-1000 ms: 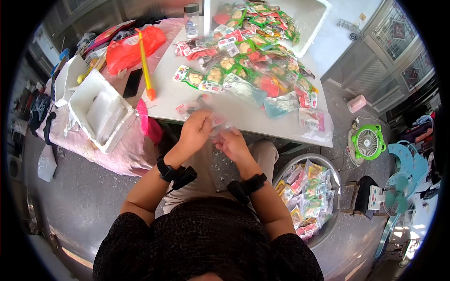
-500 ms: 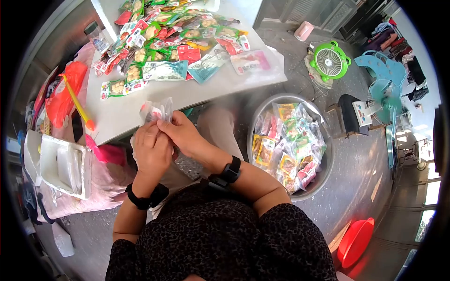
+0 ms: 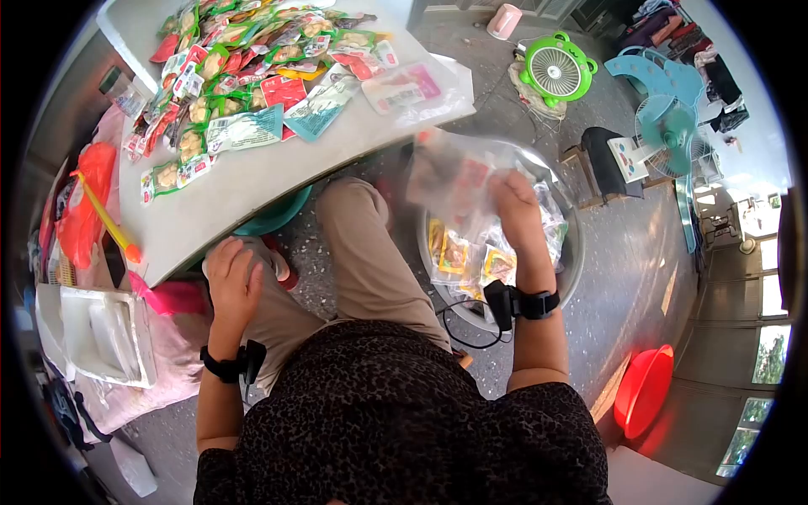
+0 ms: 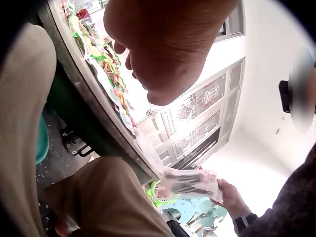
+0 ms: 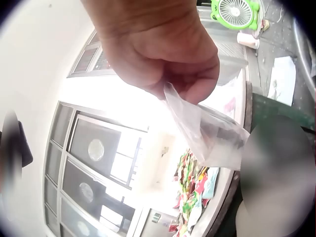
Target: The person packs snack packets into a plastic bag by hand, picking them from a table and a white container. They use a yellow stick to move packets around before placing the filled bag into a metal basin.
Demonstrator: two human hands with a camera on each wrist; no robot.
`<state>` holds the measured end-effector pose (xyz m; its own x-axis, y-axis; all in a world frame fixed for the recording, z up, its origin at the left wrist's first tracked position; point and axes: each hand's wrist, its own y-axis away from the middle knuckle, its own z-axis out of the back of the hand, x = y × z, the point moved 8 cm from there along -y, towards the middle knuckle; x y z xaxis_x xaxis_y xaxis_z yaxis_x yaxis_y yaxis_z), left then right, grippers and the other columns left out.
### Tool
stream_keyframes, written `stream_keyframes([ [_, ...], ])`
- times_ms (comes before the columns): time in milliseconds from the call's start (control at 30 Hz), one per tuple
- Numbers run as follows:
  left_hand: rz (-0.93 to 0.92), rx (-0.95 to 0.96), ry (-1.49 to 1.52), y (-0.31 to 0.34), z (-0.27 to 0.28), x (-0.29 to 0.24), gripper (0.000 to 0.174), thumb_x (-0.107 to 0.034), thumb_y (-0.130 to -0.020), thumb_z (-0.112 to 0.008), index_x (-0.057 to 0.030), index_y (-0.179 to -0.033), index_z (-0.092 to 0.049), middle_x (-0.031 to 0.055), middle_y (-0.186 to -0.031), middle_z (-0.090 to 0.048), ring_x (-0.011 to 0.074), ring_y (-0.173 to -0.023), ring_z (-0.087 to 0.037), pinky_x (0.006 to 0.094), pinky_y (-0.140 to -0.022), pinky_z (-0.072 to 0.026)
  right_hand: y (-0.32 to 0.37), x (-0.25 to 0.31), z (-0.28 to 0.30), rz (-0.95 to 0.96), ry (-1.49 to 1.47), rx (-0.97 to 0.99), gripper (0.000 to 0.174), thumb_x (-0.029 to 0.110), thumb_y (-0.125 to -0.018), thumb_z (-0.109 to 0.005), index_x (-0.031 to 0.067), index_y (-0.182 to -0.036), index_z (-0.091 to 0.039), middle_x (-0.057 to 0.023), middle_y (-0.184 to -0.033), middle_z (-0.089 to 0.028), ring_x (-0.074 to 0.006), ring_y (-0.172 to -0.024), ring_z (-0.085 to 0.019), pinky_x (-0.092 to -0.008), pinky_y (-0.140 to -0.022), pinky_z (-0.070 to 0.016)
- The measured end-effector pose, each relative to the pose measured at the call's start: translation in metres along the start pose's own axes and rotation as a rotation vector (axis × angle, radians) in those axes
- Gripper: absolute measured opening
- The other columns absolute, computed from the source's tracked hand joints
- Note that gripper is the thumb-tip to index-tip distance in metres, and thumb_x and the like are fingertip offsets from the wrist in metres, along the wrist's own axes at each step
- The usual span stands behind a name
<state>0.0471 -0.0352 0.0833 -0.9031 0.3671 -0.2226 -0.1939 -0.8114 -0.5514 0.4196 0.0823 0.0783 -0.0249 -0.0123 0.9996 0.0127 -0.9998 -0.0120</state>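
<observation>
A clear plastic bag with pink-red print [image 3: 459,181] hangs blurred over the metal basin [image 3: 575,252], pinched at one edge by my right hand [image 3: 519,210]. In the right wrist view the curled fingers of the right hand [image 5: 173,59] grip a corner of the bag [image 5: 207,136]. The left wrist view shows dark contents inside the bag [image 4: 190,182]. My left hand [image 3: 234,282] hangs over the left thigh near the table's front edge, fingers relaxed, holding nothing. Filled packets [image 3: 454,257] lie in the basin below the bag.
Many colourful packets [image 3: 244,130] are heaped on the white table [image 3: 244,185]. A foam box [image 3: 105,337] and a yellow stick [image 3: 105,215] lie at the left. Beyond the basin stand a green fan [image 3: 557,71] and a dark-covered stool [image 3: 604,160]. A red basin [image 3: 644,391] is at lower right.
The hands were together at the table's front edge and are now apart. My right hand has carried the bag right, over the basin; the left has let go. The head view has shifted right.
</observation>
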Motion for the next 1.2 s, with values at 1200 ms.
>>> stream_keyframes([
  [1200, 0.144, 0.173, -0.161, 0.054, -0.035, 0.051, 0.016, -0.008, -0.063, -0.058, -0.0048, -0.078, -0.054, 0.0114, -0.098, -0.048, 0.0313, -0.100, -0.043, 0.0413, -0.086, -0.0316, 0.116, -0.254, 0.276, -0.517, -0.167, -0.714, 0.008, 0.005, -0.074, -0.043, 0.0013, -0.070, -0.048, -0.0087, -0.066, -0.052, -0.0184, -0.054, -0.052, -0.0261, -0.043, -0.0408],
])
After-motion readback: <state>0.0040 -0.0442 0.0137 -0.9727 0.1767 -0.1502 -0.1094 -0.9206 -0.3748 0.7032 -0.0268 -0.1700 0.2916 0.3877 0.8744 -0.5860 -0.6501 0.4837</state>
